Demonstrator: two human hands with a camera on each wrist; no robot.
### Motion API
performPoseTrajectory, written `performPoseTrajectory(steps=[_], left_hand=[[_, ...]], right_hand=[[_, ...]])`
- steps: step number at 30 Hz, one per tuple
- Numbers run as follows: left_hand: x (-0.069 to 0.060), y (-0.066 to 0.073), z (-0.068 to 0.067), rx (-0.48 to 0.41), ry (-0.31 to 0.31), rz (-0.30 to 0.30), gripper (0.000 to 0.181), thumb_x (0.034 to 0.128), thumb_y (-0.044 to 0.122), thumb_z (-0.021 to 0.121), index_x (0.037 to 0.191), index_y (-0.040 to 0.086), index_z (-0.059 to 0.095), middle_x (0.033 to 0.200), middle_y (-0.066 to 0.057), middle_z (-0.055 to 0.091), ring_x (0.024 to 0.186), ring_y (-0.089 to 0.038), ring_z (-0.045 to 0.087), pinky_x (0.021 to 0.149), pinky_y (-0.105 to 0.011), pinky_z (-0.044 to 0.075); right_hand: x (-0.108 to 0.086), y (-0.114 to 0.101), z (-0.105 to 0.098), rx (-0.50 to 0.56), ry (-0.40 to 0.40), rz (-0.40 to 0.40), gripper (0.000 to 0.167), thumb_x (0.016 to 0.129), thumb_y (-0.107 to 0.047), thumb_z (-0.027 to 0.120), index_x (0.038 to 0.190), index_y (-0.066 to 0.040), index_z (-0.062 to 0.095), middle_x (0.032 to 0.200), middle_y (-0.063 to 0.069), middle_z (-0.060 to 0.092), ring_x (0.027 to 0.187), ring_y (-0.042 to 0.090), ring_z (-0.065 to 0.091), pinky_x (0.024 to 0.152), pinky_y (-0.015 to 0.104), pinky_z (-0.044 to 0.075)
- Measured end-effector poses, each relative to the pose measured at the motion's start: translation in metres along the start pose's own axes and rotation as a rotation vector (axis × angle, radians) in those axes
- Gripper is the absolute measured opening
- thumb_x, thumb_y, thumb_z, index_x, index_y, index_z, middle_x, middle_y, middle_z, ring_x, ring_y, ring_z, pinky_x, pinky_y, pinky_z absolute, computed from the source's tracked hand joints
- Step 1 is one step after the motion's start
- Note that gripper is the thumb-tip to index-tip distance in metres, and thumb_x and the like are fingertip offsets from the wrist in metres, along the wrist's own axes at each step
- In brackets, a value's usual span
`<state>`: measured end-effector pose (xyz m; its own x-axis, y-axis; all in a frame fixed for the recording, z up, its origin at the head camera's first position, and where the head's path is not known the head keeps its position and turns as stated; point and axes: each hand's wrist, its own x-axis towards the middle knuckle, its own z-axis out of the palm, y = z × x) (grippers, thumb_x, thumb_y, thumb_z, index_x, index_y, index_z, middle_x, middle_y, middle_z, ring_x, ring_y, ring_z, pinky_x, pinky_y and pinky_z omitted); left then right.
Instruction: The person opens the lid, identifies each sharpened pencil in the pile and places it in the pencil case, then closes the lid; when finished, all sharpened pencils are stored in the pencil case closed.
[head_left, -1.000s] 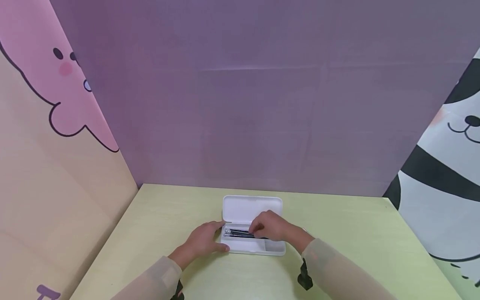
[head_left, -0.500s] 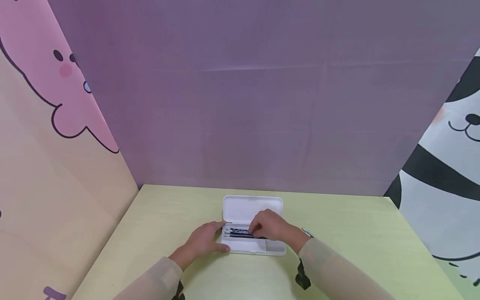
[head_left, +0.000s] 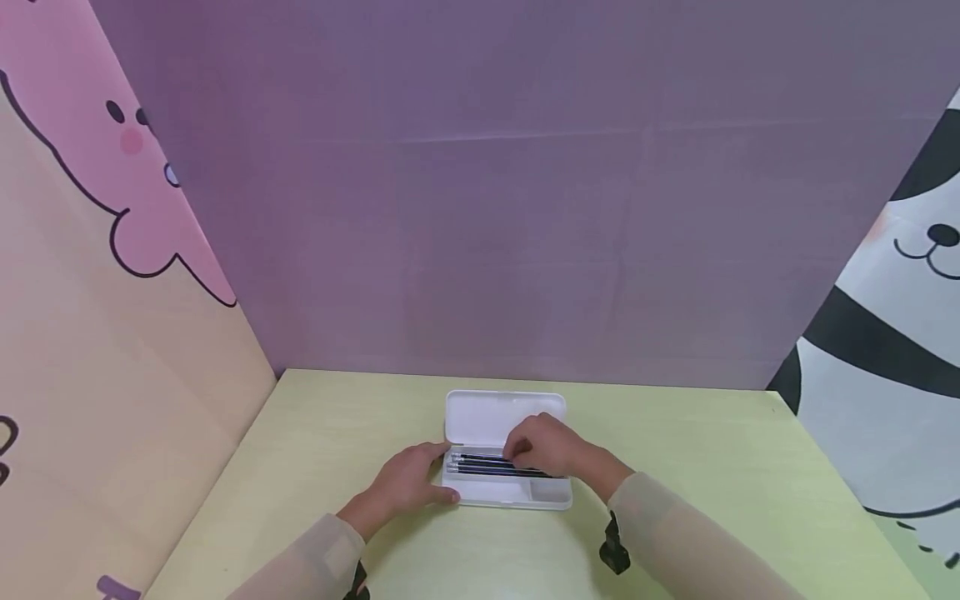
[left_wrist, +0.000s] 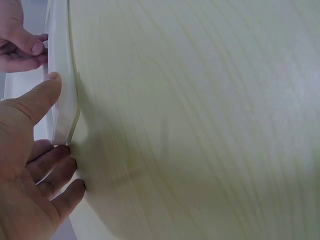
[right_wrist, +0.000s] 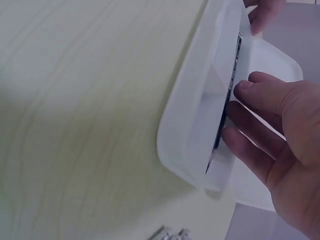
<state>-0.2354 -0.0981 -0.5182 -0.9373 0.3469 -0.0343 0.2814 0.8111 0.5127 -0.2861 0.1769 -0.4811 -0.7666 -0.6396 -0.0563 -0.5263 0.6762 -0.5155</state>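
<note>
An opened white pencil case (head_left: 491, 493) lies on the table with its lid (head_left: 495, 417) tilted back. Several dark pencils (head_left: 480, 467) with pale ends lie side by side in its long rear compartment. My left hand (head_left: 408, 479) holds the case's left end, thumb at the front corner and fingers behind. In the left wrist view that thumb (left_wrist: 42, 97) presses the case wall. Over the pencils hovers my right hand (head_left: 546, 446). Its fingers are loosely bent in the right wrist view, their tips close to a pencil (right_wrist: 229, 95); nothing shows between them.
Silvery ends of slim objects (right_wrist: 171, 234) lie on the table right of the case; in the head view my right forearm covers that spot. A small divided section (head_left: 550, 490) sits at the case's right front. A purple wall (head_left: 525, 208) stands behind the table.
My right hand has risen slightly and shifted right, and more of the pencils' length shows beneath it. My left hand and the case stay put.
</note>
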Motion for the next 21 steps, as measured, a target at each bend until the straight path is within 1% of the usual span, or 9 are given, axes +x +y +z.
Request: performPoseTrajectory(steps=[4, 8, 10, 13, 16, 19, 21], left_hand=[[0.000, -0.001, 0.001, 0.003, -0.001, 0.002, 0.090, 0.0789, 0.045, 0.087, 0.150, 0.003, 0.050, 0.147, -0.016, 0.058, 0.137, -0.038, 0.053, 0.115, -0.054, 0.044], [-0.001, 0.000, 0.000, -0.005, -0.003, 0.003, 0.090, 0.0787, 0.044, 0.088, 0.149, 0.002, 0.050, 0.147, -0.017, 0.058, 0.137, -0.039, 0.053, 0.115, -0.054, 0.044], [-0.001, 0.000, -0.001, -0.008, -0.003, -0.001, 0.090, 0.0786, 0.044, 0.088, 0.149, 0.002, 0.051, 0.147, -0.017, 0.058, 0.138, -0.039, 0.053, 0.115, -0.054, 0.044], [0.001, -0.001, -0.001, -0.014, -0.006, -0.005, 0.090, 0.0788, 0.044, 0.088, 0.150, 0.002, 0.050, 0.148, -0.016, 0.057, 0.138, -0.038, 0.052, 0.116, -0.054, 0.043], [0.003, -0.003, 0.000, -0.014, -0.004, -0.003, 0.091, 0.0785, 0.044, 0.088, 0.150, 0.002, 0.050, 0.148, -0.016, 0.057, 0.139, -0.039, 0.052, 0.116, -0.054, 0.043], [0.005, -0.006, 0.001, -0.008, 0.000, -0.005, 0.091, 0.0782, 0.044, 0.088, 0.150, 0.003, 0.050, 0.148, -0.016, 0.057, 0.139, -0.038, 0.052, 0.116, -0.054, 0.043], [0.005, -0.008, 0.002, -0.007, 0.001, -0.005, 0.091, 0.0781, 0.045, 0.088, 0.150, 0.004, 0.050, 0.148, -0.016, 0.057, 0.139, -0.038, 0.052, 0.116, -0.054, 0.043]], right_hand=[[-0.005, 0.003, -0.009, 0.041, -0.009, -0.016, 0.014, 0.091, -0.003, 0.075, 0.095, -0.015, 0.079, 0.089, -0.005, 0.076, 0.084, 0.010, 0.067, 0.079, 0.028, 0.058], [-0.013, 0.008, -0.021, 0.053, 0.005, -0.026, 0.010, 0.092, -0.007, 0.075, 0.099, -0.012, 0.079, 0.091, -0.004, 0.075, 0.084, 0.008, 0.066, 0.078, 0.026, 0.058], [-0.020, 0.010, -0.029, 0.062, 0.015, -0.015, 0.011, 0.092, -0.008, 0.076, 0.102, -0.011, 0.079, 0.092, -0.006, 0.074, 0.084, 0.008, 0.065, 0.079, 0.025, 0.059], [-0.032, 0.012, -0.043, 0.086, 0.028, 0.015, 0.014, 0.091, -0.009, 0.077, 0.105, -0.010, 0.079, 0.095, -0.006, 0.074, 0.085, 0.009, 0.065, 0.078, 0.025, 0.060], [-0.045, 0.016, -0.056, 0.086, 0.048, 0.039, 0.016, 0.092, -0.010, 0.076, 0.108, -0.008, 0.078, 0.095, -0.005, 0.073, 0.085, 0.011, 0.065, 0.078, 0.025, 0.060], [-0.060, 0.024, -0.067, 0.087, 0.070, 0.047, 0.015, 0.092, -0.011, 0.076, 0.107, -0.008, 0.077, 0.095, -0.003, 0.073, 0.086, 0.013, 0.067, 0.076, 0.025, 0.059], [-0.070, 0.032, -0.072, 0.112, 0.076, 0.059, 0.015, 0.093, -0.012, 0.075, 0.107, -0.009, 0.076, 0.095, -0.002, 0.074, 0.086, 0.015, 0.069, 0.072, 0.028, 0.061]])
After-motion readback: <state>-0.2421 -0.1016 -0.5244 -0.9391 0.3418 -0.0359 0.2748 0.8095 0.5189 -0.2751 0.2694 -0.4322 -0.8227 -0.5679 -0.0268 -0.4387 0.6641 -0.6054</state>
